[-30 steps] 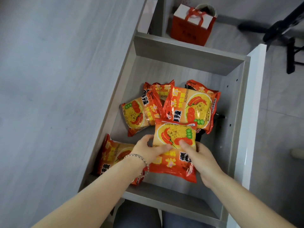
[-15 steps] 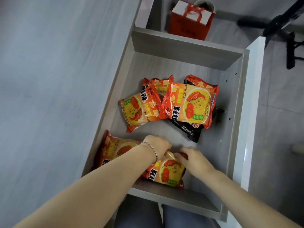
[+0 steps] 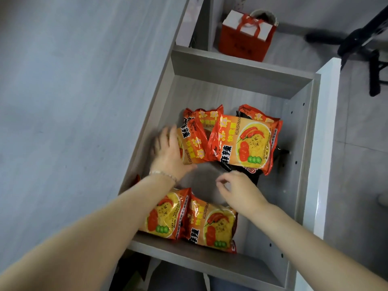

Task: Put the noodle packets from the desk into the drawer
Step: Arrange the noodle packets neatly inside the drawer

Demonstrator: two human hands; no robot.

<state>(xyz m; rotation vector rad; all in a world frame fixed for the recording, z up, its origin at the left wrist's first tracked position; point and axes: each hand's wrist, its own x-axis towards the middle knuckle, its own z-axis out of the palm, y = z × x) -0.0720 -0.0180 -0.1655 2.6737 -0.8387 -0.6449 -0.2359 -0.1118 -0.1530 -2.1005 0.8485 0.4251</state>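
The grey drawer [image 3: 298, 169] stands pulled out beside the desk [image 3: 73, 101]. Several orange-red noodle packets lie inside. Two packets [image 3: 212, 225] rest side by side at the near end. A big packet [image 3: 245, 143] tops a pile farther back, above a black packet [image 3: 279, 156]. My left hand [image 3: 168, 154] lies flat with spread fingers on the left packet [image 3: 193, 143] of that pile. My right hand [image 3: 239, 192] hovers over the bare drawer floor with loosely curled fingers and holds nothing.
A red gift bag [image 3: 247, 36] with white top stands on the floor beyond the drawer. The drawer's white front panel [image 3: 325, 143] runs along the right. A black stand [image 3: 369, 45] is at the top right. My legs show below the drawer.
Both hands let go of the packet they laid at the drawer's near end. My left hand moved up onto the left packet of the pile; my right hand lifted away.
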